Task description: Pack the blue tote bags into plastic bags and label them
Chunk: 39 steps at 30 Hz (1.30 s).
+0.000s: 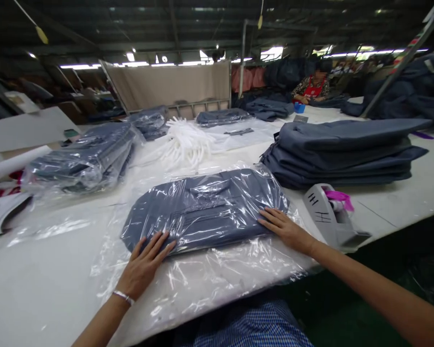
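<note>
In front of me a folded dark blue garment [206,207] lies flat inside a clear plastic bag [224,270], whose loose part spreads toward the table's front edge. My left hand [144,265] rests on the bag at the garment's lower left corner, fingers spread. On the lower right side, my right hand [284,229] lies flat on the plastic with its fingers stretched out. Neither hand grips anything. Just right of my right hand stands a grey tape dispenser [323,212] with a bright pink strip on it.
A stack of folded blue garments [343,154] stands at right. Bagged garments [83,154] lie at left, with a bundle of white strips [188,140] behind the middle. Across the white table [50,270], a person in a red apron [313,89] sits at the back right.
</note>
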Available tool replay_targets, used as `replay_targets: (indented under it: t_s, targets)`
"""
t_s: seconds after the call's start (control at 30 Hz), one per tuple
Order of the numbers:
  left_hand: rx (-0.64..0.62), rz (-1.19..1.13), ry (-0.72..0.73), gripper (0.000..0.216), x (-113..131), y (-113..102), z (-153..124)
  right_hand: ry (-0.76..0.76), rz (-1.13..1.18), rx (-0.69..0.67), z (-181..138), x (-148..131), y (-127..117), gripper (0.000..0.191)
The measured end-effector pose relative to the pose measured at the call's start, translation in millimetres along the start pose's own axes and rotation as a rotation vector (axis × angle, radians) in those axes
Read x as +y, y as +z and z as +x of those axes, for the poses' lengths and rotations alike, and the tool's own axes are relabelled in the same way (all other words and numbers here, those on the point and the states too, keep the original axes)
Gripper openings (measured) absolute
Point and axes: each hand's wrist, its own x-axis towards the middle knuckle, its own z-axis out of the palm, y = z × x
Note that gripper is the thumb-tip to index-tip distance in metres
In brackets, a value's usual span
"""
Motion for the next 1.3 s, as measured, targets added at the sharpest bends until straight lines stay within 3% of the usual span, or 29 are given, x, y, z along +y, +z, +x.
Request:
replay_targets:
  t_s: [0.13,0.27,0.43,0.57,0.7,0.83,0.93,1.13,1.2,1.3]
  targets:
    - [0.07,0.022,0.013,0.074,8.7,-2.7,-13.6,-0.014,-0.069,-0.019,-11.8,-7.0,-0.1,0.077]
    - [0.14,0.003,-0.064,0.054,33.4,-11.2,-7.1,0.021,-0.088,0.019,-16.0,-18.6,2.4,0.075]
    - [0.076,-0.091,-0.217,0.048,48.4,-23.3,10.1,0.067,-0.065,-0.005,-5.3,-34.7,-14.3,0.063]
    - [0.021,-0.125,-0.209,0.051,44.2,-26.2,12.4,0.13,-0.024,-0.005,-2.0,-66.0,-37.1,0.07]
    - [0.02,-0.124,-0.183,0.053,41.7,-27.0,11.3,-0.03,0.112,-0.067,-11.8,-107.3,-45.5,0.083]
    - [0.036,-0.114,-0.164,0.054,41.2,-25.5,11.3,-0.074,0.151,0.051,-19.6,-128.3,-28.9,0.041]
    - [0.039,-0.096,-0.154,0.054,39.7,-23.2,11.1,-0.066,0.171,0.229,-12.2,-127.9,-23.5,0.028]
    - [0.038,-0.119,-0.147,0.055,36.5,-23.7,10.6,-0.004,0.094,0.424,44.5,-105.0,-49.5,0.02]
    - [0.016,-0.141,-0.156,0.055,35.4,-25.9,11.5,0.064,0.041,0.384,69.0,-90.6,-50.5,0.016]
    - [-0.019,-0.199,-0.185,0.053,32.2,-30.3,13.9,0.226,-0.022,0.114,100.2,-65.9,-37.4,0.022]
